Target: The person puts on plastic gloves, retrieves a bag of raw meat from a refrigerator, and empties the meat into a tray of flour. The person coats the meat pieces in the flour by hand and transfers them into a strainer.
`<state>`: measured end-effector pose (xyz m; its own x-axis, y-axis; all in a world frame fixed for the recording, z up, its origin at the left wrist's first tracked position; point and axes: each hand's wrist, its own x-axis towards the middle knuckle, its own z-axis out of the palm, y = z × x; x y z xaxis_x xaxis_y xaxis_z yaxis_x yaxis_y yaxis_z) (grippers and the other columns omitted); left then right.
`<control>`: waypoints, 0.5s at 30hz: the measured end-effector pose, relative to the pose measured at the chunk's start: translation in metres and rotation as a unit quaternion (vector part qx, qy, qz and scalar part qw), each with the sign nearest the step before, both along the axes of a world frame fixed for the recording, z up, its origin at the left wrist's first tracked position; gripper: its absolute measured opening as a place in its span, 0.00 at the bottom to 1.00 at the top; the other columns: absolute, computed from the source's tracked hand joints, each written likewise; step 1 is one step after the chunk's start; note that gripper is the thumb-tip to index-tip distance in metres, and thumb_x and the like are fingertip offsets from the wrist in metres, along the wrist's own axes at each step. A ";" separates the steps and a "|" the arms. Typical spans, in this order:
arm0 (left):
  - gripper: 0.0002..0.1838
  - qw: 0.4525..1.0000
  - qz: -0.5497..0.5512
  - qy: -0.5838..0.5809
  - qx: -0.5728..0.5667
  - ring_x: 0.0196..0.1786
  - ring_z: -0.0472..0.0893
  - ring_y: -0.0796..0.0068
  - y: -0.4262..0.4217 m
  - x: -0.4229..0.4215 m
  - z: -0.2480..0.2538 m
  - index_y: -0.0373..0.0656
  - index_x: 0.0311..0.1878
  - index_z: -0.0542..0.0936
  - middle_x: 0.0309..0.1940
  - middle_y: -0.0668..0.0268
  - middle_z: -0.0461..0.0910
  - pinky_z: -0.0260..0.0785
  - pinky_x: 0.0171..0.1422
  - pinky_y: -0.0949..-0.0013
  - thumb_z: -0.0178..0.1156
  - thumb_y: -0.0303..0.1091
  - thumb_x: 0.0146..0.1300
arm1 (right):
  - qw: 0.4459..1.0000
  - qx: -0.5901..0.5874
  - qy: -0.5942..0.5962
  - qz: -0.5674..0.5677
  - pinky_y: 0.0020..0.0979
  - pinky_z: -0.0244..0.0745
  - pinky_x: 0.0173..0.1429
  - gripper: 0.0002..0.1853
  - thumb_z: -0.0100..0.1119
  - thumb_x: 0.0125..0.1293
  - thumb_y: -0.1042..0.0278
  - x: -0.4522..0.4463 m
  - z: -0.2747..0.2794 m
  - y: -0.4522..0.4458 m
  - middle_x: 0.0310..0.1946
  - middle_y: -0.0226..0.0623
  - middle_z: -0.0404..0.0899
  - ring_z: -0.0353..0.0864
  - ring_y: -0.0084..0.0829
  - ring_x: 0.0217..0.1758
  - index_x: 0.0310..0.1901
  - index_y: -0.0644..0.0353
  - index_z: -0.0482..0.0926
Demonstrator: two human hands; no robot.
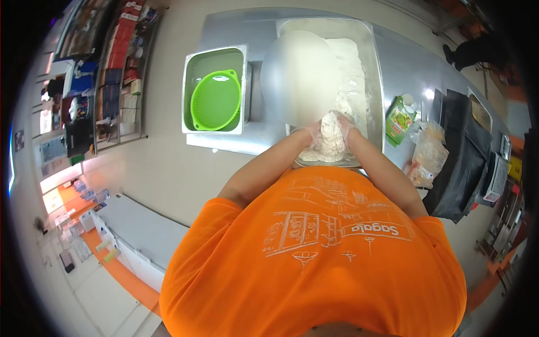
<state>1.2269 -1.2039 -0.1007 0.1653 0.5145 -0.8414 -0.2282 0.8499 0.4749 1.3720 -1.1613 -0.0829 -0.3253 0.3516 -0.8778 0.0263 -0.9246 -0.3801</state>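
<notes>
Both of my hands wear thin clear gloves and meet at the near end of a large metal tray (pixel 377 84) filled with white flour-like powder (pixel 351 70). Between them is a lumpy, powder-coated mass (pixel 332 135). My left hand (pixel 314 133) presses on its left side, fingers partly hidden. My right hand (pixel 345 124) closes around its right side. What lies inside the white coating cannot be made out. A blurred pale oval covers the tray's left part.
Left of the tray, a green strainer (pixel 217 100) sits in a metal pan (pixel 187 121). On the right are a green packet (pixel 400 121), a plastic bag (pixel 428 154) and black plastic (pixel 457 151). A person's dark-clothed leg (pixel 474 53) shows at upper right.
</notes>
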 end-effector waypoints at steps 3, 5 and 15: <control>0.25 0.983 -0.103 0.040 0.147 0.64 0.78 0.63 0.009 -0.004 -0.001 0.38 0.67 0.77 0.63 0.54 0.81 0.71 0.66 0.62 0.57 0.44 0.74 | 0.983 0.153 -0.099 0.022 0.38 0.81 0.59 0.29 0.57 0.75 0.45 0.024 0.038 0.018 0.58 0.46 0.84 0.84 0.36 0.56 0.62 0.63 0.81; 0.32 0.980 -0.130 0.121 0.094 0.66 0.78 0.59 0.027 -0.008 0.067 0.36 0.70 0.74 0.65 0.52 0.80 0.70 0.68 0.59 0.61 0.50 0.71 | 0.942 0.203 -0.249 0.101 0.39 0.79 0.62 0.35 0.64 0.68 0.42 0.039 0.005 0.042 0.59 0.56 0.82 0.84 0.46 0.60 0.61 0.68 0.79; 0.39 0.694 -0.401 0.510 0.313 0.65 0.80 0.44 0.023 -0.023 0.063 0.30 0.67 0.74 0.66 0.40 0.76 0.73 0.70 0.52 0.65 0.55 0.66 | 0.834 0.454 -0.240 0.201 0.44 0.74 0.69 0.35 0.58 0.69 0.39 0.026 0.054 0.091 0.60 0.60 0.81 0.80 0.53 0.64 0.61 0.67 0.79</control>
